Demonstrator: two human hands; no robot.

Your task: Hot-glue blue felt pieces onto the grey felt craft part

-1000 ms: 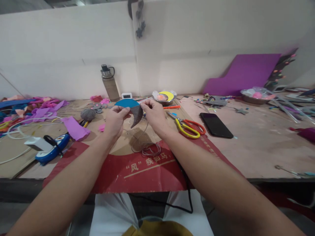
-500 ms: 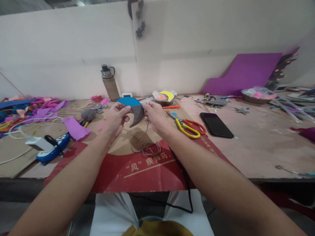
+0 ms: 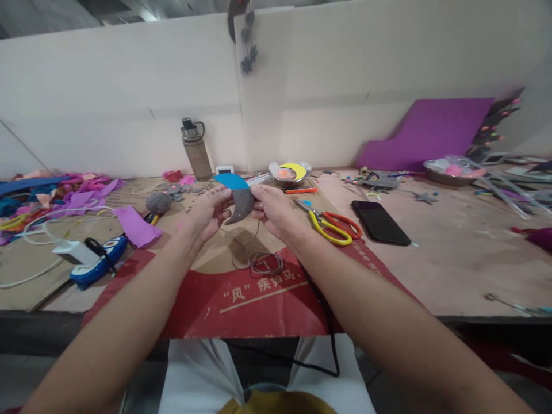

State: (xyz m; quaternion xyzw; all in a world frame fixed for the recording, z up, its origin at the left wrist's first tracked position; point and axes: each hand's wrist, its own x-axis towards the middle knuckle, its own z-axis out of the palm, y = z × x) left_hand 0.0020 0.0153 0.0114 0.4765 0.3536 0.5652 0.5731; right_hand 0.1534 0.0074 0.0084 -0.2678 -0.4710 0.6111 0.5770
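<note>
A crescent moon shape (image 3: 242, 206), bright blue at its upper end and wrapped in grey yarn over the rest, is held up above the table. My left hand (image 3: 211, 211) pinches it from the left, thumb on its face. On the right side, the fingers of my right hand (image 3: 272, 208) close on its outer edge. Grey yarn (image 3: 266, 263) hangs from near my right hand and lies in loose loops on the red and brown board (image 3: 276, 307) below. Scissors (image 3: 330, 224) with red and yellow handles lie right of my right hand.
A black phone (image 3: 380, 222) lies right of the scissors. Behind stand a bottle (image 3: 196, 152) and a bowl (image 3: 290, 177) with a yellow crescent. A grey yarn ball (image 3: 158, 202), a blue power strip (image 3: 99, 264) and coloured felt scraps (image 3: 81, 195) are leftward.
The crescent has turned slightly in my hands, its lower tip swinging left. Both hands keep hold of it. The whole view has shifted a little.
</note>
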